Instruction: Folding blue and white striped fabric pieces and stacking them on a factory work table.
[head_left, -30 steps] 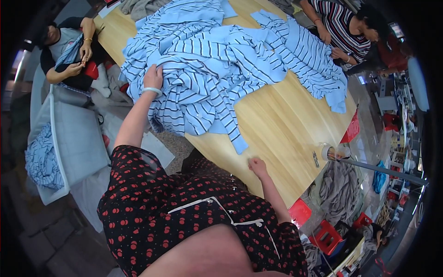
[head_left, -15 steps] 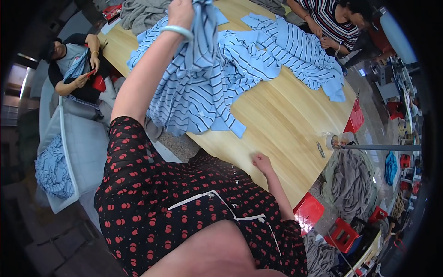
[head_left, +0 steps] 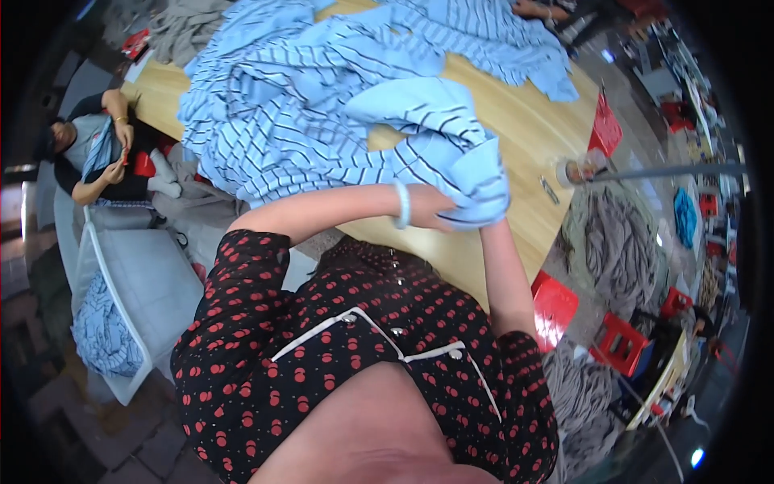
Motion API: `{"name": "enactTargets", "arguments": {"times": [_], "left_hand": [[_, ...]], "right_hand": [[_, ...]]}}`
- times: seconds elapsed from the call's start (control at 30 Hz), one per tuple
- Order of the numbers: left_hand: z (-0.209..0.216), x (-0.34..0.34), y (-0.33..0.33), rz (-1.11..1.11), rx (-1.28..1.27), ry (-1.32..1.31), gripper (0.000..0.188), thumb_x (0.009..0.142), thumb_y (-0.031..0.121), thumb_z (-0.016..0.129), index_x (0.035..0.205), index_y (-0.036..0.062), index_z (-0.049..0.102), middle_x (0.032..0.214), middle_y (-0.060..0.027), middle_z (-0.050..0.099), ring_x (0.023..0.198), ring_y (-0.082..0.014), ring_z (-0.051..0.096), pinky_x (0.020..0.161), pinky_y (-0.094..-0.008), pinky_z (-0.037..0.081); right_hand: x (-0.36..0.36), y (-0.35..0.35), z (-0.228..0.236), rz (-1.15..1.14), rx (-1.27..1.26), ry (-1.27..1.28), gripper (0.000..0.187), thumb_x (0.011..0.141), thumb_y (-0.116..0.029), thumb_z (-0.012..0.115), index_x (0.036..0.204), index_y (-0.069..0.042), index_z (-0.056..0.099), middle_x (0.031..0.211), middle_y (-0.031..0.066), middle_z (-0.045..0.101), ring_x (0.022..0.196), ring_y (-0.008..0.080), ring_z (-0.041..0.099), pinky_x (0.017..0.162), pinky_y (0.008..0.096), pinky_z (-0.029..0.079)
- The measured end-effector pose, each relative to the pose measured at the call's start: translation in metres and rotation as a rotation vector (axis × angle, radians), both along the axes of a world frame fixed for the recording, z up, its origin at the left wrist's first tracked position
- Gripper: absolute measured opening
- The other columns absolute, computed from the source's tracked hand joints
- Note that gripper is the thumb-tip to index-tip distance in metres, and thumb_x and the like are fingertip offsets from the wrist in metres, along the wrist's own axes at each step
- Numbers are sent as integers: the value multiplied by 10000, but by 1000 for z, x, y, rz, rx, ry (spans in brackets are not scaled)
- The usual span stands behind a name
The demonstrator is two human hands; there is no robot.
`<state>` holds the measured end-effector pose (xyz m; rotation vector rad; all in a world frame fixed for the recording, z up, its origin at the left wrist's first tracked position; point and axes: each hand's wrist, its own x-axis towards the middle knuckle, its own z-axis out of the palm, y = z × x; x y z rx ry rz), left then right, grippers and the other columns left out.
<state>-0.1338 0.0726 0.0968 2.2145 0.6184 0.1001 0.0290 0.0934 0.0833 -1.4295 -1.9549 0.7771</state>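
A light-blue knit garment (head_left: pixel 431 105) with dark stripes is raised toward me over the near side of the table. Its bunched end hangs in front of me, at the wrist of my right arm. My left hand (head_left: pixel 431 208), with a pale bangle at the wrist, is closed on the lower edge of this cloth. From the lower right my right forearm (head_left: pixel 508 270) reaches up to the same cloth, which hides the hand and its fingers. More striped garments (head_left: pixel 516 48) lie spread and heaped behind it.
A wooden table (head_left: pixel 516 129) carries small metal snips (head_left: pixel 548 190) and a clear jar (head_left: pixel 574 173). One person (head_left: pixel 93 153) sits at the left, another (head_left: pixel 556 11) at the far right. A white bin (head_left: pixel 153 266) holds striped cloth; grey cloth (head_left: pixel 613 242) and red stools (head_left: pixel 619 343) stand right.
My left hand has come down and to the right with the garment. My right hand has moved from the bare tabletop up to the cloth, which now covers it. The view has shifted.
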Motion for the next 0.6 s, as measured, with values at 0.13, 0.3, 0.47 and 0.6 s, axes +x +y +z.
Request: {"name": "enactTargets", "arguments": {"times": [0.13,0.3,0.47,0.6], "left_hand": [[-70,-38,-4,157,-170,268,324,700,343,557,847,53,563,855,-161,575,815,-295,548,702,-368,421],[-94,-64,59,843,-68,215,392,696,339,581,906,13,523,930,-211,524,868,-324,519,741,-374,419],[-111,-37,120,726,222,228,613,662,369,633,1100,6,403,1172,-251,347,998,-354,444,803,-383,392],[-147,-12,144,592,235,283,524,695,345,573,1095,37,436,1098,-223,446,963,-347,473,809,-381,388]], "right_hand": [[54,-38,-74,-519,-811,672,401,870,-314,321,1170,-56,385,1152,62,454,1019,215,453,881,331,365],[81,-48,-99,-753,-921,1328,508,879,-393,263,1199,-8,345,1201,116,418,1087,250,415,923,362,333],[97,-49,-139,-714,-663,1031,589,805,-389,480,1175,47,344,1142,153,449,1036,222,450,869,318,359],[62,-42,-128,-736,-548,580,492,715,-171,611,1117,42,421,1058,116,510,936,177,497,804,293,387]]}}
